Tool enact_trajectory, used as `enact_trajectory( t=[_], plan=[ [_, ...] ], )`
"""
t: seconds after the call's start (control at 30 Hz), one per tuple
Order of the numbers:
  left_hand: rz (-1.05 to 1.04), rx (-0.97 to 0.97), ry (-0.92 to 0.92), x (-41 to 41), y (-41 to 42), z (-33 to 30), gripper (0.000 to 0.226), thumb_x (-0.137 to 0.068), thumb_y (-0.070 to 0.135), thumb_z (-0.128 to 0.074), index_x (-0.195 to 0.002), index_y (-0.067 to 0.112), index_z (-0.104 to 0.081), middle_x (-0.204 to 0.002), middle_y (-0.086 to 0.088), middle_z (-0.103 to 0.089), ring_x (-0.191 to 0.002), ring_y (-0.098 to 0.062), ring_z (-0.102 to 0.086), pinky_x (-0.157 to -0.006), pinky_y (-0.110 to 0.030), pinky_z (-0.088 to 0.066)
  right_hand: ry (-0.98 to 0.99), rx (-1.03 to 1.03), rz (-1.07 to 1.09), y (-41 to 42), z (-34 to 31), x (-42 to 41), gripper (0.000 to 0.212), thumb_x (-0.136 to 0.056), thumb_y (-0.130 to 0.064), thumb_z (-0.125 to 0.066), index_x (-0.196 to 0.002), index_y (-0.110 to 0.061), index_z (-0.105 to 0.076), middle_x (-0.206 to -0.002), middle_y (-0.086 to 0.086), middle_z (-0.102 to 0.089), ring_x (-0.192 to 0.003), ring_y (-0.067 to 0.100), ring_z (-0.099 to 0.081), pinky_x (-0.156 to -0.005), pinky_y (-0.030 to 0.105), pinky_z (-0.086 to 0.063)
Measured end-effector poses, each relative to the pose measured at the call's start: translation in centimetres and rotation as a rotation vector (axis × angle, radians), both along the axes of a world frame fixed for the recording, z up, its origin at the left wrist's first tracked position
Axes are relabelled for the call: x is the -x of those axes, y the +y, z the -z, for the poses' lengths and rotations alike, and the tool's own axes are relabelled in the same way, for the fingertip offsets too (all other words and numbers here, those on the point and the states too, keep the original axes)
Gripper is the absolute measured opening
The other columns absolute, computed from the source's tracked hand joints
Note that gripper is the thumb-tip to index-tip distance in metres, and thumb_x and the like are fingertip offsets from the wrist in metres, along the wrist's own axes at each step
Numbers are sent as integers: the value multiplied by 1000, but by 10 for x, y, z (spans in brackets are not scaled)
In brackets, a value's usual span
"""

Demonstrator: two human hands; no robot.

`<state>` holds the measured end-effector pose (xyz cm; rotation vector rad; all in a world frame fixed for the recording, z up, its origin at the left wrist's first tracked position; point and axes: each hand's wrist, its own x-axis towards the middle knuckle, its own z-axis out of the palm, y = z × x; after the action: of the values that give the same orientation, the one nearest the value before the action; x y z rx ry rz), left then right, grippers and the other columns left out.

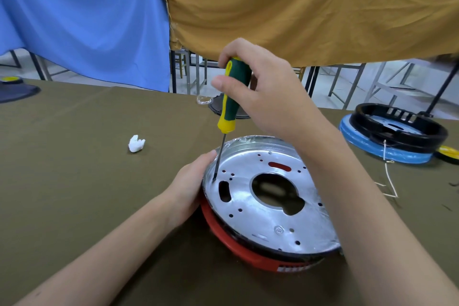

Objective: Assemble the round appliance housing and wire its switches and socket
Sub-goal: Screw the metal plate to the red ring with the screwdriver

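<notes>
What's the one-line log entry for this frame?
step: driving screw | right hand: grips screwdriver, tip on plate edge | left hand: steadies housing rim

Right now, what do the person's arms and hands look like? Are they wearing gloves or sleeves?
No gloves and no sleeves show. The left hand and the right hand are both bare, and both forearms are bare all the way to the picture's edge. No rings, watch, bracelets or markings can be seen on either one. The fingernails look short and plain.
</notes>
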<state>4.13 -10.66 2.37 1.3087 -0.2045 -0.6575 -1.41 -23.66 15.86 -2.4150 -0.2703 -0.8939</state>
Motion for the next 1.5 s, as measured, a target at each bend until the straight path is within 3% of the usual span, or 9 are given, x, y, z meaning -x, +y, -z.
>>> enact_trajectory(
  t=[0.13,0.33,0.47,0.63,0.87,1.03,1.2,1.37,1.5],
  plan=[
    [-1,-3,3,-1,0,0,31,-93,45,-59,-90,23,-80,-101,-6,-77,-90,-21,-74,-75,-34,-53,-97,92,202,7,6,-5,37,-94,-54,-56,-104,-18,-58,-78,-6,-47,-72,16,-47,-63,30,-33],
    [12,-2,-10,-1,1,1,30,-93,46,-57,-92,25,-79,-103,-5,-76,-93,-20,-74,-73,-32,-54,59,-114,-56,0,2,-2,42,-99,-14,-37,-139,-21,-48,-111,-6,-52,-90,3,-50,-79,20,-41],
    [8,-7,-2,-1,0,1,31,-93,46,-57,-92,26,-80,-102,-5,-76,-92,-21,-74,-75,-33,-54,29,-118,-79,-7,1,0,24,-99,-23,-54,-123,-21,-54,-84,-13,-49,-60,2,-42,-61,15,-34],
    [4,-21,-14,-2,0,2,30,-93,46,-57,-90,26,-80,-101,-5,-77,-91,-20,-74,-76,-34,-54,-104,60,166,4,5,-7,36,-92,-52,-61,-105,-18,-58,-81,-3,-50,-71,13,-45,-63,28,-37],
    [20,-6,-14,-1,1,1,32,-94,47,-56,-99,24,-78,-106,-6,-76,-97,-23,-73,-83,-37,-53,34,-134,-63,-4,-1,-1,37,-99,-12,-43,-131,-21,-59,-82,-26,-49,-65,-12,-49,-61,7,-34],
    [14,-5,-11,-1,1,0,32,-94,45,-55,-94,24,-79,-103,-6,-76,-93,-22,-74,-76,-34,-54,-20,-53,-7,-2,1,-3,18,-98,-26,-57,-115,-23,-63,-90,-6,-52,-63,0,-45,-65,18,-32],
    [9,-11,-11,-1,1,0,32,-95,44,-55,-90,25,-80,-102,-5,-77,-91,-20,-74,-74,-33,-53,-116,86,229,8,4,-6,31,-96,-49,-56,-107,-20,-61,-87,-5,-43,-74,15,-47,-66,29,-37],
    [34,2,-9,-1,1,0,32,-95,46,-54,-98,26,-78,-106,-6,-76,-96,-22,-73,-79,-36,-53,12,-133,-30,4,0,-3,34,-101,-17,-40,-127,-22,-62,-90,-17,-52,-73,-7,-50,-64,10,-35],
    [12,-2,4,-1,0,0,32,-94,45,-56,-94,23,-79,-104,-7,-76,-94,-23,-74,-79,-36,-53,-18,-91,-30,0,-1,-3,16,-98,-26,-56,-112,-22,-65,-82,-11,-51,-63,-3,-46,-61,12,-31]
  ],
)
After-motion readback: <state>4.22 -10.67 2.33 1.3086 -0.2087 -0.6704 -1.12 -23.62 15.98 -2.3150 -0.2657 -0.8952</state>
